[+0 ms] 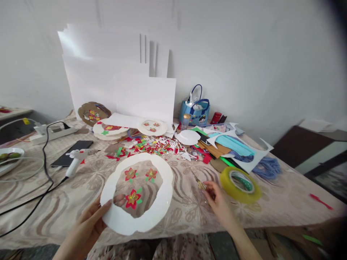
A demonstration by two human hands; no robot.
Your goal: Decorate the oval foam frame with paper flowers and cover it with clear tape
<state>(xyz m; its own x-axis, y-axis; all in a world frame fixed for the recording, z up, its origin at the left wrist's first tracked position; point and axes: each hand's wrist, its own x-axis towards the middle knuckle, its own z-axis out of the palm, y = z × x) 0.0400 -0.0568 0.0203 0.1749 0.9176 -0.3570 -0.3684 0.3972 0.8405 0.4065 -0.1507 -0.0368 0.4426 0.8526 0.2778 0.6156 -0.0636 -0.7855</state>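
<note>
My left hand (94, 216) grips the lower left rim of a white scalloped frame (162, 180), thumb in front. Clear film seems to span its opening, since fingertips show through. Three red-and-yellow paper flowers with green leaves, one a larger flower (133, 199), sit inside the opening. Closed around the handles of small gold-handled scissors (201, 185), my right hand (215, 202) rests low over the tablecloth, right of the frame. The scissors' blades point away to the upper left. A roll of clear yellowish tape (226, 180) lies just right of that hand.
Paper scraps (159, 144) are heaped behind the frame. A white glue gun (76, 162) and a black phone (71, 153) lie left, with cables beside them. Finished-looking flower discs (110, 135), coloured sheets (230, 144) and a blue bag (195, 113) stand or lie farther back.
</note>
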